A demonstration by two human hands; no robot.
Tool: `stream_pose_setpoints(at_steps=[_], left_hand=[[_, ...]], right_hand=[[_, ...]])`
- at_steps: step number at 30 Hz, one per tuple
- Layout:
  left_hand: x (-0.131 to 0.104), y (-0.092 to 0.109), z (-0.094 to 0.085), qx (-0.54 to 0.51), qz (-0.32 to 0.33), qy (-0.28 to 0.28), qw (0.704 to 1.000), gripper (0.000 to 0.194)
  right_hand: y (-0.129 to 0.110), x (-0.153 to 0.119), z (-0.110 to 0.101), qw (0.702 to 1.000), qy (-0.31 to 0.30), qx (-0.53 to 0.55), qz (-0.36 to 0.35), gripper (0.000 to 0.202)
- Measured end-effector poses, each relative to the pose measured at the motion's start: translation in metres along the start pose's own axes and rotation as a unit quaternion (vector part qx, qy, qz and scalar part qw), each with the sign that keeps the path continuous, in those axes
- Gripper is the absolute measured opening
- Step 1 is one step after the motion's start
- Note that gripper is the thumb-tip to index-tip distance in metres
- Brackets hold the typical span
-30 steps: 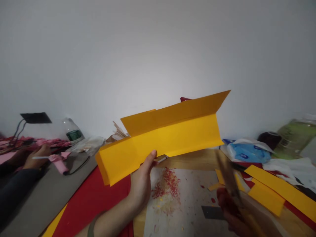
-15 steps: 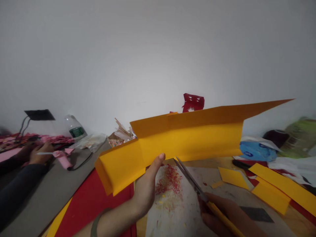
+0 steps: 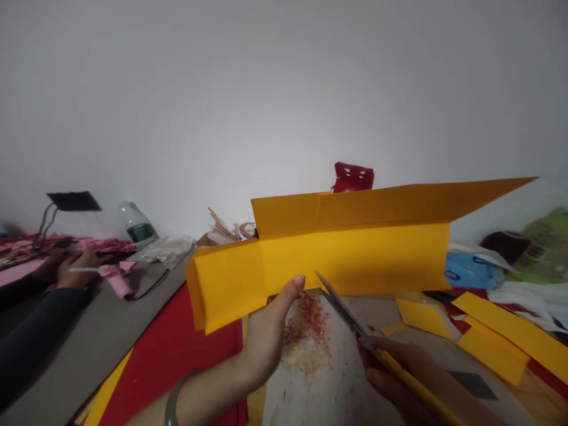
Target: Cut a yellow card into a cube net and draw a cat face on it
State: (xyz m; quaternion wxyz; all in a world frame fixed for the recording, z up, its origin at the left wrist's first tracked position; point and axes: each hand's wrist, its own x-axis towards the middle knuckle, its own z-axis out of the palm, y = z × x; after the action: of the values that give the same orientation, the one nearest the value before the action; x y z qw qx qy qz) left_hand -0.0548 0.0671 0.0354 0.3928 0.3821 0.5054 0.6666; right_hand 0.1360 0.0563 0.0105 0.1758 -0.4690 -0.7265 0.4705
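Observation:
A long sheet of yellow card point(image 3: 381, 254), creased into folded panels, is held up in front of me. My left hand point(image 3: 273, 319) grips its lower edge, thumb on the near face and fingers hidden behind. My right hand point(image 3: 399, 373) is closed round a pair of scissors point(image 3: 341, 310). Their blades point up and left, and the tip overlaps the card's lower edge just right of my left thumb. A slim yellow stick-like thing point(image 3: 412, 384) runs along the right hand; its kind I cannot make out.
Below lies a white sheet point(image 3: 306, 390) strewn with red and yellow crumbs. Red card point(image 3: 177, 367) is at left, yellow card pieces point(image 3: 492, 355) at right. Further left, another person's hands point(image 3: 75, 269) are near a pink glue gun point(image 3: 114, 281). A plastic bottle point(image 3: 137, 225) stands behind.
The yellow card has shifted right in view and its left end has risen slightly. The scissor tip has moved up over the card's lower edge. Both hands keep their grips.

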Motion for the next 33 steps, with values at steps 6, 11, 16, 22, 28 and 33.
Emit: stream_pose_setpoints(at_steps=[6, 11, 16, 22, 28, 33], left_hand=[[0.0009, -0.0001, 0.0002, -0.009, 0.002, -0.011, 1.000, 0.029], [0.0009, 0.0010, 0.0000, -0.017, 0.002, -0.014, 1.000, 0.028], [0.0018, 0.0027, -0.0004, -0.009, 0.002, -0.007, 1.000, 0.026], [0.0014, 0.0018, -0.0005, -0.024, -0.007, -0.022, 0.999, 0.025], [0.0011, 0.0021, -0.0011, -0.014, 0.001, -0.020, 1.000, 0.027], [0.0009, 0.0030, -0.0004, -0.026, 0.000, -0.026, 0.999, 0.026]], right_hand=[[-0.0027, 0.0004, -0.0007, 1.000, -0.002, -0.027, 0.009, 0.068], [-0.0006, 0.0001, 0.0000, 1.000, 0.009, -0.010, -0.015, 0.066], [-0.0003, -0.0001, 0.0006, 1.000, 0.019, -0.007, -0.019, 0.066], [-0.0018, -0.0014, -0.0004, 1.000, 0.011, -0.016, -0.003, 0.067], [-0.0027, -0.0026, 0.0000, 0.999, 0.024, -0.034, 0.013, 0.070], [-0.0010, -0.0022, 0.0007, 0.999, 0.031, -0.018, -0.033, 0.067]])
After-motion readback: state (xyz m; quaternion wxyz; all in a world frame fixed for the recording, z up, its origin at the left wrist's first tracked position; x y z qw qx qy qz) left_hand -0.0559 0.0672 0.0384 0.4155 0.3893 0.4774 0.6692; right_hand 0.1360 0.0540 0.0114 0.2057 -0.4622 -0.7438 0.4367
